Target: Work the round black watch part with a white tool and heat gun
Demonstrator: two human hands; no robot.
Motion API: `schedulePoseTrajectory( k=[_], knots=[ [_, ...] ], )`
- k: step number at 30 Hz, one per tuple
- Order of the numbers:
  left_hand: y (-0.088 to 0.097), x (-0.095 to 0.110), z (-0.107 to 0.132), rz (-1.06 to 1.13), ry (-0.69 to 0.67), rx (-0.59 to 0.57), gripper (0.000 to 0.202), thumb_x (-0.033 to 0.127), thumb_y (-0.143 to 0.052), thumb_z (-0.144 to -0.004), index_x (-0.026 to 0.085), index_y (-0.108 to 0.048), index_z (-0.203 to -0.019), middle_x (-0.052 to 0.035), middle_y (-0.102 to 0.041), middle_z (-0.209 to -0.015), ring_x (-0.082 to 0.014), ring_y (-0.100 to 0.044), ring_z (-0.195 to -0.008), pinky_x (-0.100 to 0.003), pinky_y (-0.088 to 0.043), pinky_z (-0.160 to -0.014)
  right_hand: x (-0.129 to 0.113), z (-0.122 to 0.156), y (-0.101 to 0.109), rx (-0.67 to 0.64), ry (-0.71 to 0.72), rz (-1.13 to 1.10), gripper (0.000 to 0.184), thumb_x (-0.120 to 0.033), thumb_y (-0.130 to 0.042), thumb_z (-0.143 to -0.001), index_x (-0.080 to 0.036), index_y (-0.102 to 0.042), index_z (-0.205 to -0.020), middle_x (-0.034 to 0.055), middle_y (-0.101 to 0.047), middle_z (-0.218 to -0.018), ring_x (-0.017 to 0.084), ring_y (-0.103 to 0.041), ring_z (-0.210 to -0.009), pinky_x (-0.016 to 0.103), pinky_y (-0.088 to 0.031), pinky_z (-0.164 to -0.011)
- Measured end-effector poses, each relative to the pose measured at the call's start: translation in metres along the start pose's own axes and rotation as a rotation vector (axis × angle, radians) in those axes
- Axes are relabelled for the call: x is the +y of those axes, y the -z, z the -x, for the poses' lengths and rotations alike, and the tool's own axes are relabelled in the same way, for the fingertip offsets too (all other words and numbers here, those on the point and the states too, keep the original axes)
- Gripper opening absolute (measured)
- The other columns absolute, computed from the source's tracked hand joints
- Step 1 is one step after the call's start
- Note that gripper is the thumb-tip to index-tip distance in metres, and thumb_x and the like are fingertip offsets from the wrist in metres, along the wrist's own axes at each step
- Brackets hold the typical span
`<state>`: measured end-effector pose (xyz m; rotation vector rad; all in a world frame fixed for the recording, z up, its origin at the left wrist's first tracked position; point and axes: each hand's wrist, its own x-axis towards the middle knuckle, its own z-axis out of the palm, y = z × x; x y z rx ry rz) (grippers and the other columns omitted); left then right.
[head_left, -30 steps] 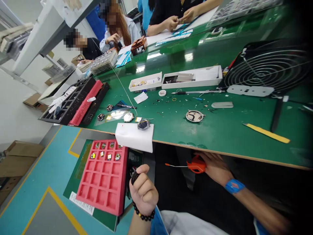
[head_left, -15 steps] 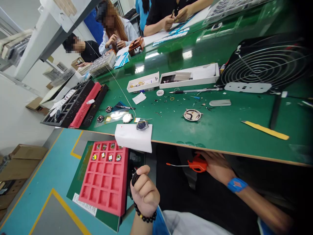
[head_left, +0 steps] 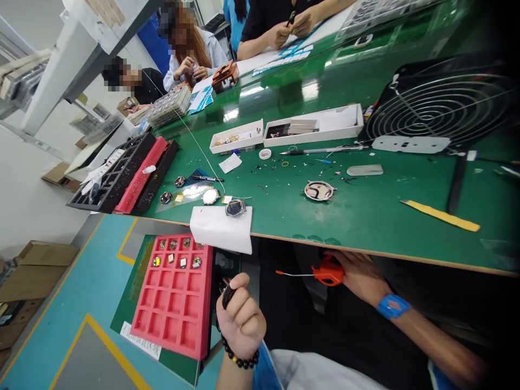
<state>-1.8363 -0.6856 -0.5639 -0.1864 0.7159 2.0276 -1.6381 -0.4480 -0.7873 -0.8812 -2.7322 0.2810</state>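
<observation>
My left hand [head_left: 245,319], with a beaded bracelet on the wrist, is closed below the table edge. Between its thumb and fingers is a small round black part [head_left: 228,296], seen nearly edge-on and partly covered by the fingers; it looks like a watch case. An orange air blow gun [head_left: 330,272] with a thin nozzle is in my right hand [head_left: 363,277], whose fingertips are partly hidden. The nozzle points left toward the black part, a gap apart from it. Beside my left hand stands a pink foam tray [head_left: 173,325] with several small electronic modules in its far pockets.
On the green table [head_left: 365,211] lie a watch casing [head_left: 319,190], a yellow strip tool [head_left: 441,215] and two white boxes [head_left: 359,120]. A watch face [head_left: 235,208] rests on white foam [head_left: 221,233] at the edge. A fan [head_left: 430,108] stands right. Co-workers sit opposite.
The black part in my left hand has tilted a little and shifted slightly right. My right hand and the air blow gun have hardly moved.
</observation>
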Motion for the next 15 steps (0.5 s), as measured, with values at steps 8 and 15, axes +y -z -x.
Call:
schedulePoseTrajectory(
  k=[8, 15],
  knots=[
    [0.001, 0.015, -0.003, -0.493, 0.041, -0.157, 0.019, 0.031, -0.063, -0.091, 0.016, -0.058, -0.102, -0.0026, -0.060, -0.069, -0.0085, -0.049, -0.054, -0.015, -0.029, -0.043, 0.002, 0.002, 0.003, 0.025, 0.067, 0.006, 0.040, -0.025, -0.053, -0.084, -0.021, -0.066, -0.122, 0.0108, -0.065, -0.127, 0.033, -0.056, -0.119, 0.047, -0.038, -0.108],
    [0.015, 0.031, -0.003, -0.785, -0.125, 0.052, 0.019, 0.033, -0.067, -0.090, 0.015, -0.064, -0.094, -0.0086, -0.066, -0.095, -0.0143, -0.061, -0.076, -0.020, -0.041, -0.057, -0.016, -0.024, 0.004, 0.137, 0.082, 0.048, 0.044, -0.013, -0.045, -0.075, -0.029, -0.070, -0.108, 0.0017, -0.070, -0.116, 0.027, -0.066, -0.105, 0.042, -0.050, -0.095]
  ],
)
